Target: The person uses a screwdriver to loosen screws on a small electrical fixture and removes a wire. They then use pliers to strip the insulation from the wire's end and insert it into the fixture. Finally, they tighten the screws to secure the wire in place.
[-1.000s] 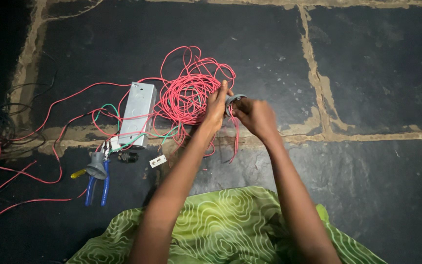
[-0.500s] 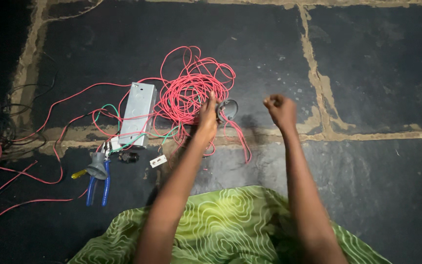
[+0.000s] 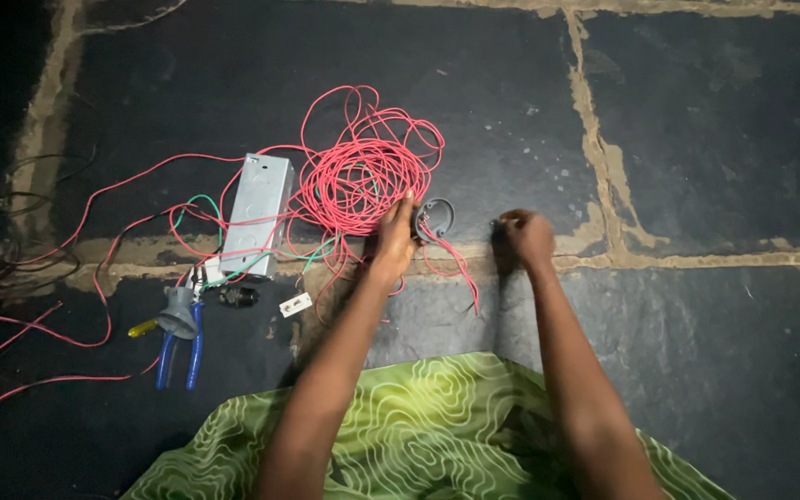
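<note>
Holding one round fitting (image 3: pixel 437 218), left hand (image 3: pixel 393 243) beside one red wire coil (image 3: pixel 363 176).

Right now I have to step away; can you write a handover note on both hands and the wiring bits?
Left hand: grip on a small dark round fitting, red wire trailing from it, beside the red wire coil.
Right hand: closed fist just right of the fitting, contents hidden.
Grey metal box, blue-handled pliers and small white part lie on the floor, left.
Box wiring looks unfinished.

Dark round fitting (image 3: pixel 436 218) with red wire (image 3: pixel 456 262)
Fitting tilted beside red coil; wire trails down over dark floor.
</note>
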